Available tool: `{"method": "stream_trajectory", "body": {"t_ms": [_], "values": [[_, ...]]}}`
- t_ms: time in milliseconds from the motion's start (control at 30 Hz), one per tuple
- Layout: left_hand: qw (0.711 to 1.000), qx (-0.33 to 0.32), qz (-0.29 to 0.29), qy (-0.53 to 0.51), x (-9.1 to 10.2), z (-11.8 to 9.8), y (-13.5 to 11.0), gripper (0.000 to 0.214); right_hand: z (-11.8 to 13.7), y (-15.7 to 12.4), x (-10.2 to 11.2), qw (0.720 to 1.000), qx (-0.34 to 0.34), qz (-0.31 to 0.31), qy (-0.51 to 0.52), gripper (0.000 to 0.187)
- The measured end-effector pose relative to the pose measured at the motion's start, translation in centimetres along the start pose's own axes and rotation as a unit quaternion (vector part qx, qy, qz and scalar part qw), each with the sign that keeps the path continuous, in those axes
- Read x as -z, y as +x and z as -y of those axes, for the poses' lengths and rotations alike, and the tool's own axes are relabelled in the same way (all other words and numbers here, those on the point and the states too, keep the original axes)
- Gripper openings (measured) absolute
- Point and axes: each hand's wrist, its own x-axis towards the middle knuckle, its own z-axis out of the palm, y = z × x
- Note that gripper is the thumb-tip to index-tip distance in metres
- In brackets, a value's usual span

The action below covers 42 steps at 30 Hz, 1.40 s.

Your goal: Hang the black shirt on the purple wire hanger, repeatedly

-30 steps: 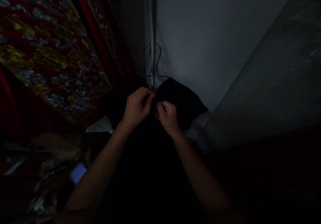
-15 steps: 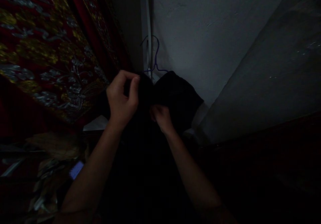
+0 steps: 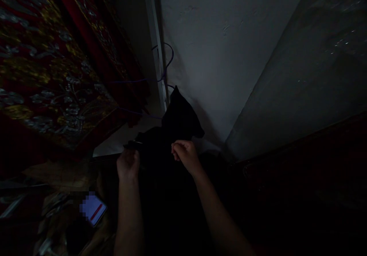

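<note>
A purple wire hanger (image 3: 172, 57) hangs by its hook at a pale vertical strip, and its left arm is bare. The black garment (image 3: 183, 114), perhaps a shirt, droops from the hanger's right side. My left hand (image 3: 128, 162) is closed on a dark edge of the garment, below the hanger's bare arm. Further right, my right hand (image 3: 185, 152) is curled shut on the front of the black cloth. Poor light hides the garment's lower part and the exact folds between my fingers.
A red cloth (image 3: 57, 76) with gold and silver embroidery hangs at the left. A pale wall (image 3: 206, 57) rises behind the hanger, with a shiny plastic-like sheet (image 3: 309, 76) on the right. A lit phone (image 3: 93, 208) lies at the lower left.
The garment's left side has come off the hanger, baring the purple wire. My left hand has moved down with the cloth; my right hand is slightly lower. The view has shifted.
</note>
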Motion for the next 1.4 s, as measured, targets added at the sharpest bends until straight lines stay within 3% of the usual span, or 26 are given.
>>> {"method": "stream_trajectory", "body": {"t_ms": [100,167,267,367,467,533,600,667,733,833,900,933,1000,1067,1133,1167,1233,1333,1400], "values": [[1.0,0.031,-0.001,-0.003,-1.0,0.9,-1.4,0.016,-0.4,0.1,1.8,0.996,0.011,-0.048,-0.073,0.03],[0.999,0.022,0.036,0.0,-2.4,1.3,-2.9,0.008,-0.2,-0.2,2.3,0.992,0.04,-0.06,-0.104,0.03],[0.984,-0.057,0.145,0.091,-4.5,2.2,-6.2,0.014,0.7,-1.2,1.7,0.993,0.085,0.018,-0.085,0.028],[0.919,-0.189,0.232,0.256,-6.1,3.0,-9.0,0.019,1.5,-2.1,0.3,0.986,0.11,0.113,-0.049,0.039],[0.85,-0.32,0.246,0.339,-6.6,3.1,-9.7,0.019,2.3,-2.1,-0.4,0.984,0.125,0.124,-0.037,0.036],[0.833,-0.354,0.25,0.343,-6.4,3.0,-8.8,0.016,3.3,-1.5,0.0,0.982,0.125,0.134,-0.05,0.029],[0.835,-0.332,0.286,0.332,-5.7,2.9,-7.4,0.033,4.9,-0.6,0.9,0.974,0.122,0.17,-0.083,0.024],[0.818,-0.264,0.364,0.358,-4.6,2.8,-5.9,0.052,6.9,0.5,2.3,0.959,0.138,0.218,-0.121,0.019],[0.756,-0.169,0.455,0.439,-3.3,2.6,-4.7,0.053,8.7,1.8,3.8,0.943,0.18,0.237,-0.151,0.016],[0.634,-0.046,0.533,0.558,-1.4,1.8,-3.8,0.049,10.7,4.0,5.6,0.939,0.249,0.181,-0.151,0.015],[0.596,-0.005,0.554,0.581,-0.7,1.3,-3.6,0.045,11.2,5.1,6.0,0.944,0.28,0.122,-0.126,0.014],[0.603,-0.007,0.551,0.577,-0.7,1.1,-3.6,0.044,11.4,5.4,5.8,0.945,0.287,0.104,-0.115,0.014],[0.657,-0.058,0.52,0.543,-1.3,1.0,-3.5,0.05,11.4,5.5,4.9,0.948,0.283,0.1,-0.106,0.017],[0.724,-0.143,0.466,0.488,-2.6,1.0,-3.4,0.068,11.2,5.1,3.7,0.952,0.244,0.144,-0.119,0.02],[0.753,-0.187,0.45,0.441,-4.2,1.2,-3.4,0.068,11.0,4.7,2.8,0.955,0.184,0.191,-0.134,0.031],[0.748,-0.18,0.466,0.437,-4.8,1.3,-3.4,0.056,10.9,4.6,2.6,0.957,0.156,0.204,-0.136,0.036],[0.711,-0.122,0.515,0.462,-5.5,1.4,-3.4,0.027,10.7,5.0,3.0,0.966,0.123,0.191,-0.127,0.044],[0.661,-0.06,0.538,0.519,-4.8,1.5,-3.0,0.037,11.0,6.3,4.7,0.983,0.136,0.067,-0.1,0.043],[0.66,-0.077,0.51,0.546,-3.9,1.2,-2.6,0.03,11.0,7.3,5.6,0.98,0.174,-0.038,-0.091,0.037]]}}
